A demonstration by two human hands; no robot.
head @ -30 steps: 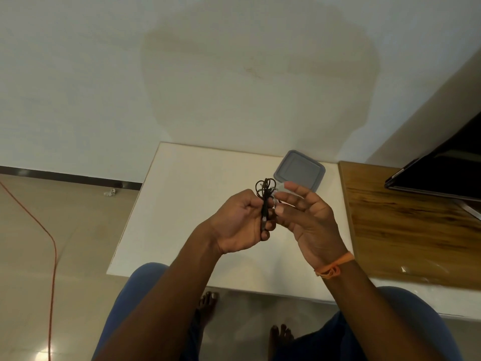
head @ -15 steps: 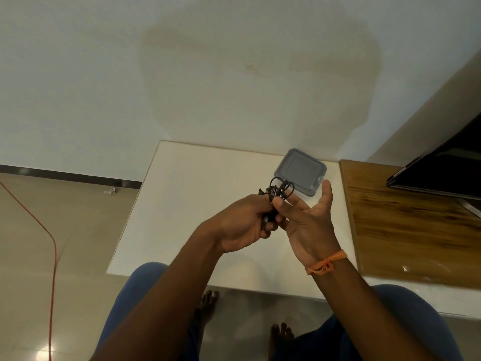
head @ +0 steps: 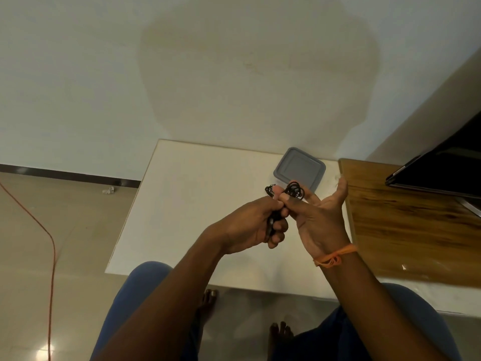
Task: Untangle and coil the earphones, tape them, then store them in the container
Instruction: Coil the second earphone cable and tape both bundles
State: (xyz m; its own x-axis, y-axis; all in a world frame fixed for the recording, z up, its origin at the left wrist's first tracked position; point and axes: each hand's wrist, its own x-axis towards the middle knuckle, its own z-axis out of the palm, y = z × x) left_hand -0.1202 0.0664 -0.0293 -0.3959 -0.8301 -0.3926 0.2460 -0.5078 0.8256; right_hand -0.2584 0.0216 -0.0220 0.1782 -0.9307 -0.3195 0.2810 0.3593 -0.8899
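Black earphones [head: 294, 191] hang bunched in small loops between my two hands, above the white table [head: 187, 204]. My left hand [head: 252, 225] grips the lower part of the cord in a curled fist. My right hand [head: 320, 220], palm turned up and thumb stretched out, pinches the looped cord near its fingertips. The grey square container [head: 299, 168] with its lid on sits on the table just behind the loops. No tape is visible.
A wooden board [head: 416, 225] lies on the table's right part, with a dark screen [head: 442, 165] at its far right. An orange cable [head: 39, 225] runs across the floor at left. My knees and bare feet are below the table's near edge.
My right hand has turned palm up and shifted right, its thumb spreading out. The cord loops moved right and a little farther away, toward the container. My left hand kept its grip.
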